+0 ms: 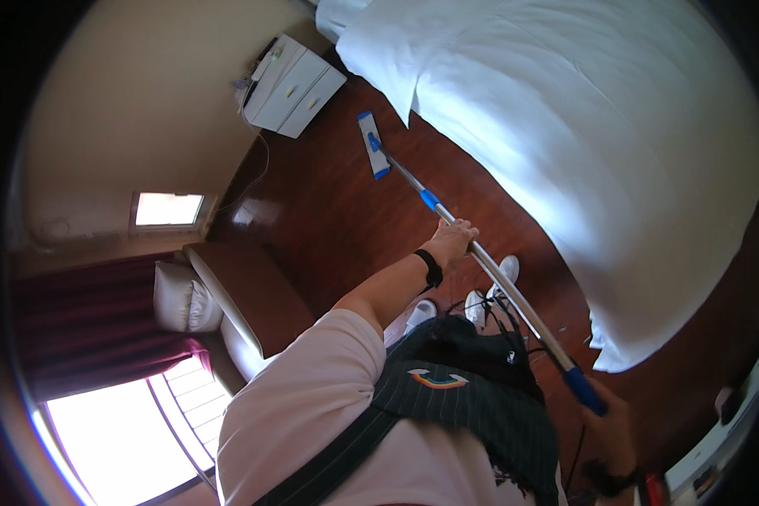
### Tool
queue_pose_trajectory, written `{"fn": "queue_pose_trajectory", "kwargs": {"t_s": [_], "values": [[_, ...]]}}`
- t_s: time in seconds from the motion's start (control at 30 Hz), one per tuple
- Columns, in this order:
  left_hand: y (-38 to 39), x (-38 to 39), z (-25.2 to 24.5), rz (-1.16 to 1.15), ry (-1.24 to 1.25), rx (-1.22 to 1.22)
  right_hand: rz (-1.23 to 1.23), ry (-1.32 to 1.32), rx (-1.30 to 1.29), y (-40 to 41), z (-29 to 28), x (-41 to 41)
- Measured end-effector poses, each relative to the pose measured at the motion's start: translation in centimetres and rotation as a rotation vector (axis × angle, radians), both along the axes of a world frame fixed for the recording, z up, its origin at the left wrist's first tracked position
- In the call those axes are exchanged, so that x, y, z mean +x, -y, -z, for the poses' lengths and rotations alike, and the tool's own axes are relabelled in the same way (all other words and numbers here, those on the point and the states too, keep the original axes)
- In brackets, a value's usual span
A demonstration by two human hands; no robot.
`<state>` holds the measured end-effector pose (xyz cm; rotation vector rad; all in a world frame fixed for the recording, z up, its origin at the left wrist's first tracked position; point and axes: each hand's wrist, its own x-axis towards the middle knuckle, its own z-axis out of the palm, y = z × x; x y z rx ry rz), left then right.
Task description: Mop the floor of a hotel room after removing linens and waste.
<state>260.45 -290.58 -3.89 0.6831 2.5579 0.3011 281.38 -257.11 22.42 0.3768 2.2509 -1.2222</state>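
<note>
A flat mop's metal pole (506, 288) runs slantwise across the view in front of me. My left hand (453, 241) is wrapped around it below a blue collar (429, 200). Lower right, my right hand (610, 424) grips the pole near its blue end handle (584, 391); this hand is slightly blurred. The rectangular mop head (374, 152), a white pad plate with blue ends, lies on the dark red-brown wood floor (329, 209). It rests between the bed and a white nightstand.
A bed with a white cover (582, 139) hanging to the floor fills the upper right. The white nightstand (297, 95) stands at the wall, with a cable (267, 161) trailing down. A sofa (253, 291) with a cushion (180, 300) is left. A slipper (421, 315) lies near my feet.
</note>
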Motion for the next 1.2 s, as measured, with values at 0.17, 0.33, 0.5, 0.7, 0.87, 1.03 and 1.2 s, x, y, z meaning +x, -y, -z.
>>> {"fn": "queue_pose_trajectory", "kwargs": {"t_s": [0.17,0.33,0.5,0.7,0.87,1.03,1.2], "values": [[5.9,-5.0,-0.4,-0.025,-0.026,-0.058,0.151,0.258,-0.082,5.9,3.1,-5.0],[12.4,-12.7,4.2,-0.019,0.048,-0.18,0.133,0.187,-0.175,11.7,9.8,-9.5],[19.5,-19.5,7.1,0.002,-0.005,-0.281,0.107,0.126,-0.184,19.8,13.1,-14.7],[25.2,-25.2,11.7,-0.164,-0.083,-0.183,-0.109,-0.16,-0.083,24.6,17.8,-22.1],[25.0,-24.9,13.7,-0.306,-0.247,0.119,-0.222,-0.026,-0.089,22.3,15.3,-25.7],[24.5,-23.7,13.1,-0.349,-0.281,0.138,-0.265,-0.043,-0.083,21.5,15.2,-25.8],[24.9,-21.4,12.7,-0.486,-0.232,0.147,-0.416,-0.032,-0.04,20.1,13.5,-29.1]]}}
